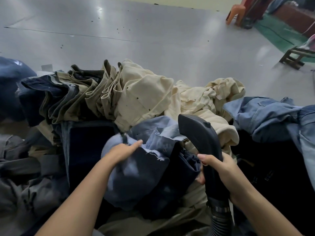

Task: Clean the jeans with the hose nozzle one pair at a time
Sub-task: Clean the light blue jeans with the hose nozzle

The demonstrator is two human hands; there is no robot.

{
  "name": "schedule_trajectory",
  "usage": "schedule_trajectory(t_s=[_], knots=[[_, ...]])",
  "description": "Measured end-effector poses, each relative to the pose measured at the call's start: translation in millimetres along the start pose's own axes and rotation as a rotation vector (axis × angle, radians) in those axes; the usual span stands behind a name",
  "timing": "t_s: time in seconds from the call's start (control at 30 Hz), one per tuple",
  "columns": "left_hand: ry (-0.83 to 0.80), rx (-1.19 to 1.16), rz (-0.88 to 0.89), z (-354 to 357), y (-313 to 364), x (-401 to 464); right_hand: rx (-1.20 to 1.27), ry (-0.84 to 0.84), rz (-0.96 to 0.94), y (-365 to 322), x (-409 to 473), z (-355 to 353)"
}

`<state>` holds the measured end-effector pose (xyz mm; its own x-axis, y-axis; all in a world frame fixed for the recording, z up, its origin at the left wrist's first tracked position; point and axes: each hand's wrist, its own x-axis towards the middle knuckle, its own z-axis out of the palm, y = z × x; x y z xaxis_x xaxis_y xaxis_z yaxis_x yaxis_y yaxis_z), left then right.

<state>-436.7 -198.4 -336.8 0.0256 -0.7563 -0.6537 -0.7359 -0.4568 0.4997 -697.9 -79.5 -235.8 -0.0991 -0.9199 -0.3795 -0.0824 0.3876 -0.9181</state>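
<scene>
My right hand (219, 169) fingers clench the hose nozzle (197, 132), raised over the near heap; my left hand (124, 149) lies flat, fingers released, on the blue jeans (136, 176) (blurred). Next: spread them and bring the nozzle down

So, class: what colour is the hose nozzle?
Black hose nozzle, gripped by the right hand; head view.

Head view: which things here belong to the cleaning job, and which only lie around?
Job:
hose nozzle, gripped by right hand
blue jeans under left hand

Lying about:
cream trousers
light denim
orange chair
wooden stool
</scene>
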Motion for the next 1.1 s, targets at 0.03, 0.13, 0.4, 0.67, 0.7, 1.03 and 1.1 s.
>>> schedule_trajectory(t_s=[0.03, 0.13, 0.4, 0.67, 0.7, 1.03, 1.1], knots=[[-0.093, -0.007, 0.061, 2, 1, -3, -0.003, -0.004, -0.003, -1, -1, 1], [-0.018, -0.005, 0.142, 10, 5, -7, -0.016, -0.023, -0.013, -5, -4, 4], [-0.079, -0.743, -0.018, 23, 15, -32, -0.001, -0.095, -0.070, -5, -10, 11], [0.026, -1.016, 0.256, 35, 39, -76, 0.012, -0.103, -0.101, -10, -14, 17], [0.057, -1.047, 0.331, 28, 43, -82, 0.023, -0.104, -0.116, -12, -16, 17], [-0.501, -1.604, 0.375, 6, 48, -123, 0.040, -0.224, -0.164, -25, -34, 22], [-0.461, -1.611, 0.293, 10, 46, -114, 0.004, -0.241, -0.129, -20, -32, 22]])
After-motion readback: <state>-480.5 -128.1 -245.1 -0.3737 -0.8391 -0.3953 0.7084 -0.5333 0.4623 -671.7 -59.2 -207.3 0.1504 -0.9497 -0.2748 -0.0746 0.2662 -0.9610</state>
